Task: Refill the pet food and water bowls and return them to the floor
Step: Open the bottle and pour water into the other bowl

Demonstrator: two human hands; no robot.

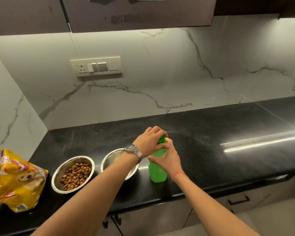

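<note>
On the counter (211, 133), two bowls (73, 174), one bottle (157, 169): left grip (150, 140) clasps its cap (162, 139), right grip (167, 159) its body.

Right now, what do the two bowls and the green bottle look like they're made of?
Kibble bowl and second bowl: probably stainless steel, with shiny grey reflective walls. Green bottle: likely plastic, with a translucent, softly glossy body.

Print on yellow pet food bag (15, 181) blurred; no text legible.

Black counter (211, 130) — bowls (73, 174), bottle (157, 172), bag (15, 181)
</note>
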